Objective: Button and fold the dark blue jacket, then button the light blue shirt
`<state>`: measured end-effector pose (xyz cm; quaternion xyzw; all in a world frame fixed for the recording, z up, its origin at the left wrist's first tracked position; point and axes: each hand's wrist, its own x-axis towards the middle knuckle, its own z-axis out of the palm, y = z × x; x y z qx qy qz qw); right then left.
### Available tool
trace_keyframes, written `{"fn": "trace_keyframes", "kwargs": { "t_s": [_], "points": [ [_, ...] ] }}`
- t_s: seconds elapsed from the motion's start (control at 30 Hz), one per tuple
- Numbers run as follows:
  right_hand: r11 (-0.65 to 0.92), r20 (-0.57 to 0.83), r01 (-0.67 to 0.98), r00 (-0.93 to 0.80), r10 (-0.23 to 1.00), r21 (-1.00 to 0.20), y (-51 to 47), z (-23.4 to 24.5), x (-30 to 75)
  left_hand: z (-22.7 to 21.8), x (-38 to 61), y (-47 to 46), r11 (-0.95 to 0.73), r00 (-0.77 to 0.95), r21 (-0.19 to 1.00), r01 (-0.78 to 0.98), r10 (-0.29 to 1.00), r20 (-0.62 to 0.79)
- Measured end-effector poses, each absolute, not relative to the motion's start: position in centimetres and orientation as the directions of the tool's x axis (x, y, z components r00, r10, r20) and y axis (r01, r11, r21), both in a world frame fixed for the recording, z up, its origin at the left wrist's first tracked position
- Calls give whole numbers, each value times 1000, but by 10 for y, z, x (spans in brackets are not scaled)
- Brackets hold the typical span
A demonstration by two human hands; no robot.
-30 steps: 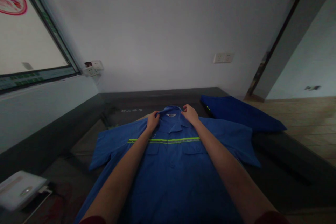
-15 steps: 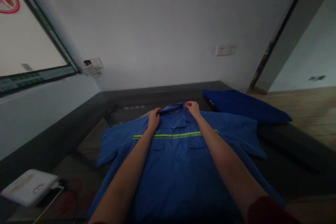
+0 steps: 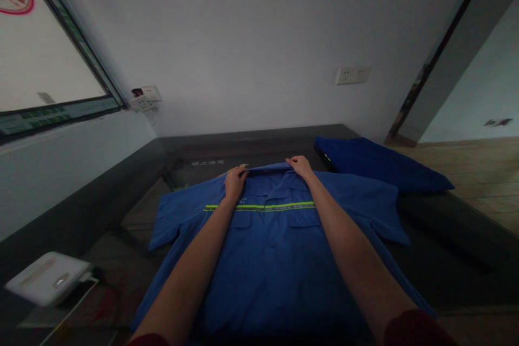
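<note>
A blue short-sleeved work shirt [image 3: 271, 259] with a yellow-green reflective stripe [image 3: 279, 207] across the chest lies spread out, front up, on a dark table [image 3: 446, 238]. Both my arms reach along it to the collar [image 3: 265, 170] at the far end. My left hand [image 3: 235, 181] pinches the collar's left side, fingers curled on the cloth. My right hand [image 3: 300, 166] grips the collar's right side the same way. The collar is stretched straight between the two hands.
A darker blue folded garment [image 3: 377, 170] lies at the table's far right. A white box-like device [image 3: 46, 278] with a cable sits at the near left edge. Wall sockets [image 3: 352, 74] and a window [image 3: 44, 70] are behind; wooden floor [image 3: 482, 173] lies to the right.
Both hands kept hold of the collar and pulled it flatter and straighter. The camera shifted slightly, and the shirt lies a little further to the right in view.
</note>
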<state>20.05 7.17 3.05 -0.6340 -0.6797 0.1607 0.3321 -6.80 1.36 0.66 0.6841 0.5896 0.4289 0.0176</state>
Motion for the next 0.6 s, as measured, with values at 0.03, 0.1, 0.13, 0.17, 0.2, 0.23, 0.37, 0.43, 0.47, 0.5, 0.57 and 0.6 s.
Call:
{"fn": "trace_keyframes", "kwargs": {
  "t_s": [0.03,0.1,0.13,0.17,0.2,0.23,0.37,0.43,0.47,0.5,0.57,0.6],
  "points": [
    [135,247,759,35,968,-636,72,30,200,7,-68,13,-298,-65,524,798,822,565],
    [121,249,764,54,967,-634,72,30,201,7,-68,13,-270,-80,524,808,831,550],
    [116,251,764,62,966,-634,72,29,201,8,-68,12,-250,-94,530,811,837,539],
    [113,253,764,68,965,-635,72,29,202,8,-68,12,-230,-110,538,811,843,526],
    [111,255,762,72,964,-637,71,29,202,7,-68,12,-214,-123,545,810,848,515],
    [113,258,760,75,963,-640,71,28,203,7,-67,12,-202,-134,553,809,852,507],
    [146,273,746,50,961,-650,69,31,207,8,-67,11,-168,-159,583,795,870,467],
    [166,279,739,31,960,-653,68,36,210,8,-67,11,-158,-167,604,781,879,446],
    [173,282,737,26,959,-654,68,40,211,9,-66,11,-157,-170,614,773,882,439],
    [179,287,737,21,958,-652,68,44,213,9,-66,11,-155,-174,624,766,884,434],
    [195,299,743,7,954,-640,67,53,215,9,-66,10,-156,-182,641,752,884,430],
    [205,304,749,-5,953,-629,66,57,215,9,-66,10,-161,-183,647,745,884,430]
  ]
}}
